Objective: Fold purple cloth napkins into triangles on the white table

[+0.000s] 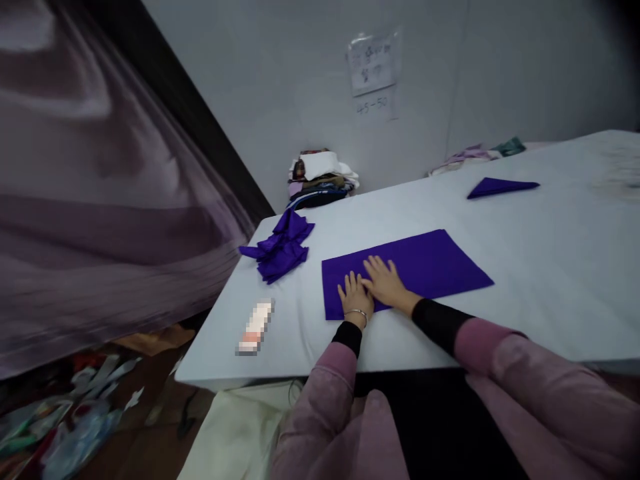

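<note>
A purple cloth (425,260) lies flat on the white-covered table (400,343), spread as a long four-sided piece. Palm down on its left part rests my left hand (358,295), fingers spread, a bracelet at the wrist. My right hand (386,280) also presses flat on the cloth, just right of the left one, its thumb close to the left fingers. Neither hand grips anything. To the left sits a crumpled purple cloth (284,247). Farther back on the right is a folded purple cloth (503,187), narrow and pointed.
A blurred-out phone-like object (255,327) lies near the table's left edge. Behind the table stands a pile of folded clothes (320,177) against the wall. A large draped fabric (125,200) hangs at the left. Below it, scraps and plastic bags (75,427) litter the floor.
</note>
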Demonstrator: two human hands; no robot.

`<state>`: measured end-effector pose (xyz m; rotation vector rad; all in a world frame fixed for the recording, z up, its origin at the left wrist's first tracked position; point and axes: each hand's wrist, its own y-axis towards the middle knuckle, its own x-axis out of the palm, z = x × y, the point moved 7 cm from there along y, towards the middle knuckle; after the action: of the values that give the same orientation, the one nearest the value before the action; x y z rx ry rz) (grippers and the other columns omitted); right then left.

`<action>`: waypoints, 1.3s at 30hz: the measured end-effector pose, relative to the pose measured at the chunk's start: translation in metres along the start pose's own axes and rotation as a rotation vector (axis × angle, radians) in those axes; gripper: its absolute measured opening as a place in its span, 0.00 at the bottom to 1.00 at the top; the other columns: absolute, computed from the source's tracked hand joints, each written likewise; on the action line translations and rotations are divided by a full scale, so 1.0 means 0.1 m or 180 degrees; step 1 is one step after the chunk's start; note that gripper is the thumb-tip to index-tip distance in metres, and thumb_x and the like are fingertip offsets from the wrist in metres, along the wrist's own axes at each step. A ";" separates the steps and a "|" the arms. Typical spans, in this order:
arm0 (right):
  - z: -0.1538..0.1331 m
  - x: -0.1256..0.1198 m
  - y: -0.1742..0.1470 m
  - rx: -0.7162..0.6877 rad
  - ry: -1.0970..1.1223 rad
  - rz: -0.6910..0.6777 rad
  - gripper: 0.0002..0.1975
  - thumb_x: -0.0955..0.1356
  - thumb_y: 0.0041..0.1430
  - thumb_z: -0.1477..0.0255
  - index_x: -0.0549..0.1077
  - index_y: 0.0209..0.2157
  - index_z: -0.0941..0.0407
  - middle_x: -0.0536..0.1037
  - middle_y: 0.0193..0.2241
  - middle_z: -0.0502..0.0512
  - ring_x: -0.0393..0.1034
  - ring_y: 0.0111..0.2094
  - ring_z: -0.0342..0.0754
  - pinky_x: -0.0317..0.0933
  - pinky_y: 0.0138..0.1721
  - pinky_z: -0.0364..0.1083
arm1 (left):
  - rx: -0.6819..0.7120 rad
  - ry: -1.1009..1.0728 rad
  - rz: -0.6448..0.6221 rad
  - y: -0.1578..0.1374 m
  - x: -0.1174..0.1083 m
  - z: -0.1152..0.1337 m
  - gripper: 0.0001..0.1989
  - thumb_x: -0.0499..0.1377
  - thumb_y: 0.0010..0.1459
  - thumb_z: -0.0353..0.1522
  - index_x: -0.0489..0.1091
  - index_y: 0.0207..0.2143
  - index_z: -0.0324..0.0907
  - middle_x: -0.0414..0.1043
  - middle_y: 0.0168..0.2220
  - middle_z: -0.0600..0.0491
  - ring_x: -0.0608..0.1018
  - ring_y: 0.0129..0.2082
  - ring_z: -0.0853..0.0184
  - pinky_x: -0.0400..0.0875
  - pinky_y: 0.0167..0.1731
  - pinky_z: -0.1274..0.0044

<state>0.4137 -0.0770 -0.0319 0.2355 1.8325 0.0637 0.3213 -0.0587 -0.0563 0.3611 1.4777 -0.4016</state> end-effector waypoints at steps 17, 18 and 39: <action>2.23 -0.44 -0.81 0.1102 -0.0508 -0.0052 0.40 0.46 0.59 0.46 0.51 0.63 0.58 0.50 0.64 0.65 0.40 0.64 0.60 0.37 0.59 0.62 | -0.0050 0.0182 -0.0047 0.07 0.05 -0.04 0.31 0.37 0.63 0.44 0.49 0.63 0.37 0.44 0.66 0.47 0.46 0.65 0.57 0.44 0.61 0.57; 2.35 -0.48 -0.87 0.1165 -0.0562 -0.0057 0.40 0.46 0.59 0.46 0.51 0.63 0.58 0.50 0.63 0.65 0.41 0.63 0.60 0.38 0.59 0.62 | -0.0048 0.0175 -0.0051 0.07 0.04 -0.05 0.31 0.37 0.63 0.44 0.49 0.63 0.37 0.44 0.66 0.47 0.46 0.65 0.57 0.44 0.61 0.57; 2.49 -0.49 -0.97 0.0917 -0.0792 0.0161 0.35 0.48 0.61 0.51 0.53 0.62 0.56 0.55 0.61 0.67 0.46 0.61 0.63 0.46 0.54 0.65 | 0.0480 -0.0491 0.0017 0.27 0.16 1.42 0.35 0.37 0.61 0.49 0.44 0.65 0.41 0.38 0.67 0.48 0.40 0.66 0.57 0.37 0.61 0.56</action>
<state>0.6522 -0.2008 -0.0694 0.4710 1.5834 -0.1885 0.4595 -0.1023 -0.0634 0.4442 1.2995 -0.5270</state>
